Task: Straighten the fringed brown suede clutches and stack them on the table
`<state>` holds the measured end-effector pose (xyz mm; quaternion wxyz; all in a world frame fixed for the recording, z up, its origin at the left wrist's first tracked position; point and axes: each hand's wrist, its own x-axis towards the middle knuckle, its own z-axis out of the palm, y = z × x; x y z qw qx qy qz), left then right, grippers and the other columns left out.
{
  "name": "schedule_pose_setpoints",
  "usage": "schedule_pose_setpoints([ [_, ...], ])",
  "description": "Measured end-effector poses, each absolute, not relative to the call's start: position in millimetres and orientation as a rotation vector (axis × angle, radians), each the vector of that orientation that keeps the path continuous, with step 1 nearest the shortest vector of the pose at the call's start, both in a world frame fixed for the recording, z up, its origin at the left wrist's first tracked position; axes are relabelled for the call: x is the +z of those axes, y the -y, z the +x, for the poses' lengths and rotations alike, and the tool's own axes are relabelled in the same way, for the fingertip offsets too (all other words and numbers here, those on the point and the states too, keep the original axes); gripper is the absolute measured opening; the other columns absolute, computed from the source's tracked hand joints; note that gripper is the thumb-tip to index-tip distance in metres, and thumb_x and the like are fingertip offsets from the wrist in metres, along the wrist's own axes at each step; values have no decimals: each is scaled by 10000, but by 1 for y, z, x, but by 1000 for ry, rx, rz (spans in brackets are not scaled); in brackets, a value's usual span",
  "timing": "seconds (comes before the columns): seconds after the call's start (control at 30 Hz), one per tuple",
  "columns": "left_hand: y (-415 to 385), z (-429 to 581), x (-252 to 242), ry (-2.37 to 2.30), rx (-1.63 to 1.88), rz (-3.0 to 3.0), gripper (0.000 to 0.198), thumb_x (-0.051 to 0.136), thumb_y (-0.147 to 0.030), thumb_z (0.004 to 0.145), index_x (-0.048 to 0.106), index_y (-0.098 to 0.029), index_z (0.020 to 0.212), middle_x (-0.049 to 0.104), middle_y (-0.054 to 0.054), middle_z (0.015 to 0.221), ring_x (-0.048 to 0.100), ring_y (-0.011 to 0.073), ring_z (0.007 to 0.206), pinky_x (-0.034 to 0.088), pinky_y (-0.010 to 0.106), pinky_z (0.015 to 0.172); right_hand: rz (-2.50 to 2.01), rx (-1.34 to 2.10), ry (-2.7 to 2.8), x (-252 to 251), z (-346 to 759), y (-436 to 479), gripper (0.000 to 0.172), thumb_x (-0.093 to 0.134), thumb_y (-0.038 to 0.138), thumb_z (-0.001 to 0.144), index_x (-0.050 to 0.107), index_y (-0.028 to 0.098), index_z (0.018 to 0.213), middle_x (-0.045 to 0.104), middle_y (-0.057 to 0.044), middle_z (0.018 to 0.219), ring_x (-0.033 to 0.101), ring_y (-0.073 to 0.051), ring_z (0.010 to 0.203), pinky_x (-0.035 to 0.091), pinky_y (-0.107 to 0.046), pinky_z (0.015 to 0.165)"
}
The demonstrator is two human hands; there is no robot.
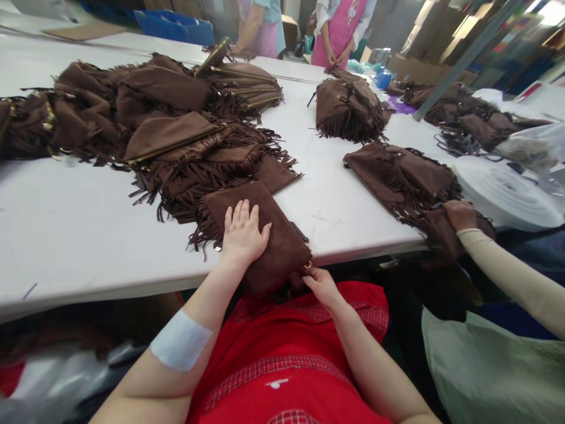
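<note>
Nearest to the view is a red apron (pixel 282 397), and the two bare arms pass over it; on the left forearm there is a white patch (pixel 182 340). A brown bag (pixel 285 244) lies across the near edge of the desk (pixel 66 235), about the middle of this edge, and its lower part hangs over towards the apron. The hands are apart from each other. The left hand (pixel 244 229) lies flat on the bag, with its fingers extended. The right hand (pixel 324 288) is closed on the lower right corner of the bag, just beside a gold ring (pixel 308 264); the fingertips are partly hidden, so what exactly they pinch is not quite clear.

To the right, at the same near edge, a co-worker's hand (pixel 460 215) in a cream sleeve (pixel 507 268) rests on other brown bags (pixel 397 171), beside a white roll (pixel 507 191). Behind the bag under the hands, a big heap of fringed bags (pixel 163 88) spreads towards the left edge of the desk. A smaller pile (pixel 348 109) is farther, right of the heap. At the far edge stand two persons, one in a pink apron (pixel 338 35), and near the far left corner is a blue box (pixel 174 26).
</note>
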<state>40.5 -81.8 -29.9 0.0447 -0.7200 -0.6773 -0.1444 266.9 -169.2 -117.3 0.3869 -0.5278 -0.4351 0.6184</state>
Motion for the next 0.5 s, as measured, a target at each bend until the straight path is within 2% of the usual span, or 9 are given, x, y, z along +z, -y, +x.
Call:
schedule_pose_setpoints([
  [0.1, 82, 40, -30, 2064, -455, -2207, 649, 347, -481, 940, 453, -65, 1428, 360, 211, 1546, 276, 308, 1464, 143, 499, 1227, -1355, 1568, 1065, -120, 278, 176, 330, 673, 318, 686, 780, 169, 960, 778, -63, 904, 698, -214, 768, 555, -351, 784],
  [0.27, 83, 40, -28, 2088, -484, -2228, 660, 351, -483, 934, 443, -62, 1433, 336, 212, 1560, 251, 307, 1475, 123, 511, 1232, -1477, 1541, 1095, -127, 296, 180, 334, 609, 319, 709, 768, 148, 948, 770, -71, 785, 715, -239, 759, 559, -403, 841],
  [0.4, 84, 41, -26, 2099, -489, -2236, 658, 350, -472, 933, 445, -51, 1431, 342, 216, 1555, 253, 306, 1475, 124, 505, 1235, -1687, 1227, 1279, -125, 298, 173, 270, 548, 278, 716, 736, 174, 880, 762, -84, 859, 697, -263, 885, 520, -420, 921],
  [0.5, 83, 42, -26, 2101, -489, -2241, 655, 353, -472, 936, 446, -54, 1430, 345, 214, 1554, 256, 306, 1474, 128, 502, 1235, -1557, 1034, 1487, -110, 286, 169, 294, 572, 247, 712, 716, 177, 959, 735, -95, 1005, 656, -267, 987, 488, -400, 955],
])
